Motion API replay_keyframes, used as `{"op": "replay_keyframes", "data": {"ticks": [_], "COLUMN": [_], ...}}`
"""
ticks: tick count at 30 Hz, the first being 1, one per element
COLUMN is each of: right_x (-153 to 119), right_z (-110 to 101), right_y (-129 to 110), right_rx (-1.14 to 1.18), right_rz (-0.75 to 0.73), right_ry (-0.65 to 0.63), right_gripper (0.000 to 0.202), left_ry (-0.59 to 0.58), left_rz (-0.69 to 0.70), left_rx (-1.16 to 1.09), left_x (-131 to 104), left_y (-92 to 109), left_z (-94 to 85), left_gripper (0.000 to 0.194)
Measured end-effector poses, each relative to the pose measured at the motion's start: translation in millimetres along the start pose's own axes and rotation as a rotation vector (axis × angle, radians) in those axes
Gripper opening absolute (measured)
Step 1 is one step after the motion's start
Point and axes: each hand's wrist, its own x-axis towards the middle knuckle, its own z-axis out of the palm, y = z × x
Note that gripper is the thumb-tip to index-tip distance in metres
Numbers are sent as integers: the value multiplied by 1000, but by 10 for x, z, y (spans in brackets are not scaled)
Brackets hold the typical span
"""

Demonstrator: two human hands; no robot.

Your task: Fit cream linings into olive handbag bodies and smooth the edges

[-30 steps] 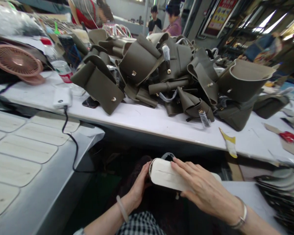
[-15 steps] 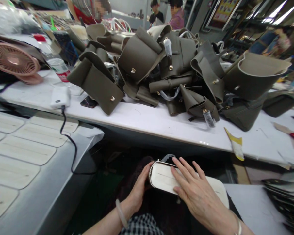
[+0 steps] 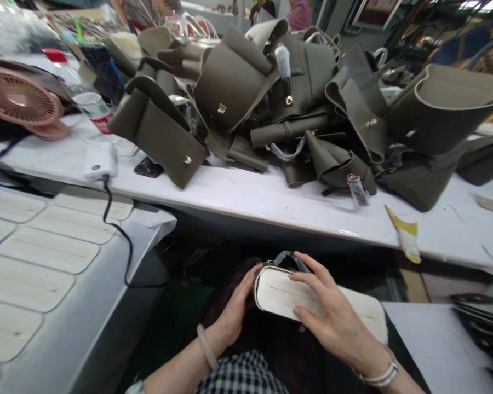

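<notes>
In the head view, below the table's near edge, the left hand cupped the white panel at one end, fingers together; the right hand lay across it, fingers part-spread. It looked seated; loose panels filled the bench to its far edge

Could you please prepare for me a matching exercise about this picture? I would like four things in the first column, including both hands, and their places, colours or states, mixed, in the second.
Things:
1. Left hand
2. Right hand
3. Fan
4. White device

Descriptions:
A. Pink
B. Across the middle of the white panel
C. Joined to a black cable
D. At the panel's left rounded end

Pairs: 1-D, 2-B, 3-A, 4-C
</notes>
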Motion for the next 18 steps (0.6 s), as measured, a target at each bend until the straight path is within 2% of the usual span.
{"op": "replay_keyframes", "data": {"ticks": [4,10,14,18], "right_x": [79,211,240,271], "right_z": [11,66,74,71], "right_y": [-34,-86,-92,-26], "right_rx": [-20,-209,-278,-156], "right_rz": [-132,-146,-107,-14], "right_ry": [-39,-43,-45,-94], "right_gripper": [36,37,35,40], "left_ry": [-10,13,-1,-14], "left_rz": [27,22,-8,-30], "left_rx": [-42,-44,-30,-10], "left_x": [4,-5,-22,-40], "left_y": [-31,2,54,84], "left_z": [-7,5,31,41], "left_gripper": [48,48,48,47]}}
